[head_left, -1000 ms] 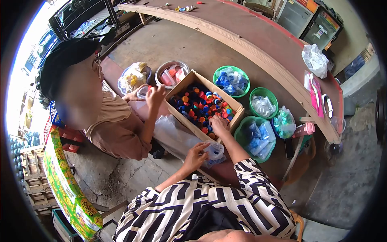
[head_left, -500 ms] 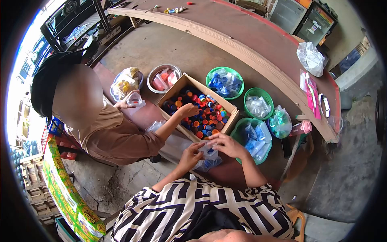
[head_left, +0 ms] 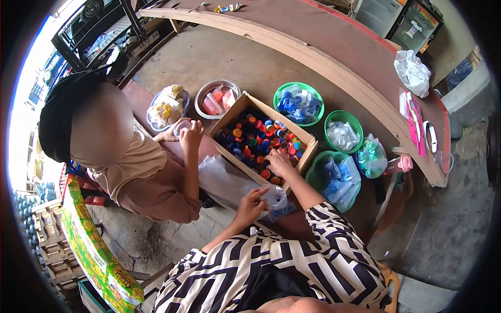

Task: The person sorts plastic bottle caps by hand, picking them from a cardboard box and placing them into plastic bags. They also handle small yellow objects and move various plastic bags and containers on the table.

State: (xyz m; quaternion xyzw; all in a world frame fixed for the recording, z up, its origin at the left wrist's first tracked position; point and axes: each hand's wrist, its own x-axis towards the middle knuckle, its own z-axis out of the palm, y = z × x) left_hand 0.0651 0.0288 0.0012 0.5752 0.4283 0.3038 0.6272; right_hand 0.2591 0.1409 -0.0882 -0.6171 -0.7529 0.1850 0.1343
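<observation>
A cardboard box point(head_left: 229, 108) holds many loose plastic bottle caps point(head_left: 251, 136) in red, orange, blue and green. My right hand point(head_left: 282, 164) reaches into its near right part, fingers bunched down among the caps; what they pinch, if anything, is hidden. Just outside the near edge of the box, my left hand point(head_left: 250, 207) grips a clear plastic bag point(head_left: 276, 197) by its raised mouth. Blue caps show through the lower part of this bag.
Green baskets point(head_left: 359, 125) with bagged caps stand right of the box. A metal bowl point(head_left: 198, 104) and a basket of yellow caps point(head_left: 169, 107) sit behind it. At left, a co-worker point(head_left: 156, 172) handles a small clear bag point(head_left: 181, 127). A wooden rail point(head_left: 313, 55) edges the raised tabletop.
My right hand has moved from the bag down into the box of caps. My left hand stays on the bag. The co-worker's hand has left the box and gone to their small bag.
</observation>
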